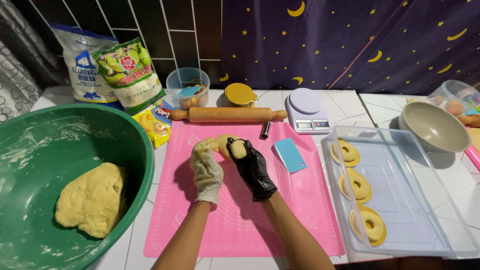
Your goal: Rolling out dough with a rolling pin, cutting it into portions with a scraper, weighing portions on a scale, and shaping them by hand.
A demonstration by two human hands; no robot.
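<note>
Over the middle of the pink silicone mat (pixel 300 200) I have both hands raised: my left hand (pixel 206 169), in a pale translucent glove, is curled around a lump of yellow dough (pixel 223 144), and my right hand (pixel 251 167), in a black glove, pinches a smaller dough piece (pixel 239 149) between thumb and fingertips, the two portions touching or nearly so; I cannot tell whether they are joined. My worry is stickiness: soft dough could cling to either glove and tear unevenly as I pull, or a bit could drop onto the mat. Just beside my right hand lies a light blue scraper (pixel 290 155), and a wooden rolling pin (pixel 228 114) lies across the mat's far edge, so a careless elbow could knock either. To the right, the clear plastic tray (pixel 425 220) holds three ring-shaped dough pieces (pixel 358 185) on yellow paper rounds, near enough that a stray forearm might dent them. Left, the green basin (pixel 135 145) holds the bulk dough (pixel 92 200).
</note>
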